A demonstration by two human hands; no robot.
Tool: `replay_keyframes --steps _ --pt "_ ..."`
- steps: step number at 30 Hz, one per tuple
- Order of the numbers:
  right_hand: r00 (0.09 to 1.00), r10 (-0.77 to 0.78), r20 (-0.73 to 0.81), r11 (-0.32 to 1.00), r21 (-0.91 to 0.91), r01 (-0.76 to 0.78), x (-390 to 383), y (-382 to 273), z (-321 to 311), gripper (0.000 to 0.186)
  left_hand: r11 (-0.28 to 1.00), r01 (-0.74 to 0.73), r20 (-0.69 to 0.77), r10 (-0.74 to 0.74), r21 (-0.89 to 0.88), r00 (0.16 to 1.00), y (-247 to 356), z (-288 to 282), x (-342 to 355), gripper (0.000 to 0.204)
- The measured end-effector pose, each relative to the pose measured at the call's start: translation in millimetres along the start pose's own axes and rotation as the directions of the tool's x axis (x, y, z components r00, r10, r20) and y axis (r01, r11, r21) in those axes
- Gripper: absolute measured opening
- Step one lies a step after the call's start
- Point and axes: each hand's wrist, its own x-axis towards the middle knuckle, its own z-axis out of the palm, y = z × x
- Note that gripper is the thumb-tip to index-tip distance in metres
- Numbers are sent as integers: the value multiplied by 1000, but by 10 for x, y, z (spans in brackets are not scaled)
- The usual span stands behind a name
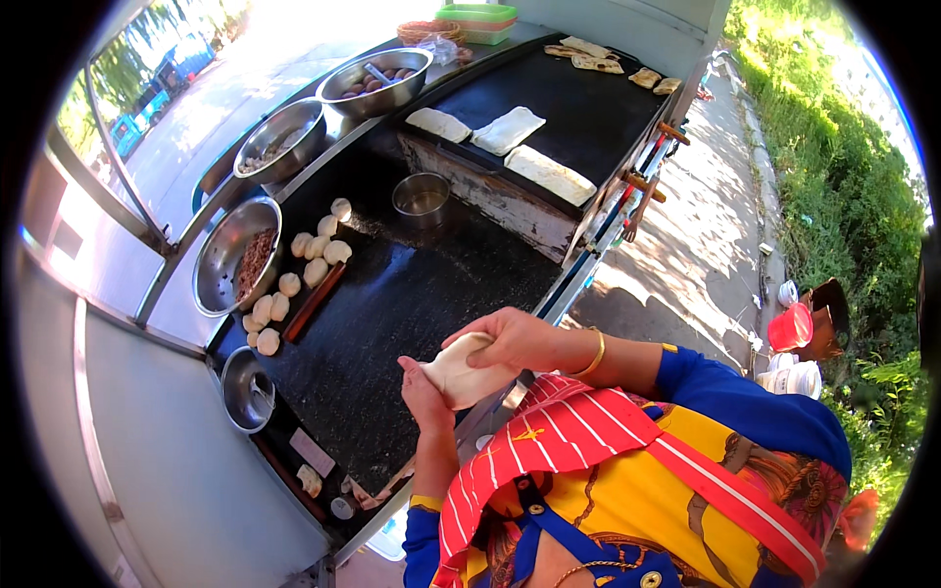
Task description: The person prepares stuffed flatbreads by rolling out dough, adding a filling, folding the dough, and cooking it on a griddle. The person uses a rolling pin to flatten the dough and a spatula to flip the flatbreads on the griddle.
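Note:
Above the near edge of the dark oiled worktop (392,323), my hands stretch a pale, flattened piece of dough (456,382) between them. My left hand (424,397) grips its left edge, and my right hand (505,338), with a yellow bangle at the wrist, grips its upper right part, thumb over it. Left of them lie several round dough balls (316,274) and a dark red wooden rolling pin (316,302). A steel bowl of brown minced filling (255,260) stands beside the balls, and a small steel pot (420,201) sits at the back of the worktop.
A black griddle (554,103) at the back carries several pale and browned flatbreads (508,130). Steel bowls (374,88) line the left ledge. A small steel bowl with a spoon (245,390) stands front left. Tongs (647,196) hang at the right edge. A pavement with buckets (789,328) lies beyond.

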Motion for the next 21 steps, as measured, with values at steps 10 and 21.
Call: replay_keyframes --steps 10,21 --pt "976 -146 -162 935 301 190 -99 -106 -1688 40 -261 -854 557 830 449 40 1592 2344 -728 35" --pt "756 -586 291 221 -841 494 70 -965 -3266 63 -408 -537 544 831 739 116 2188 3749 -905 45"
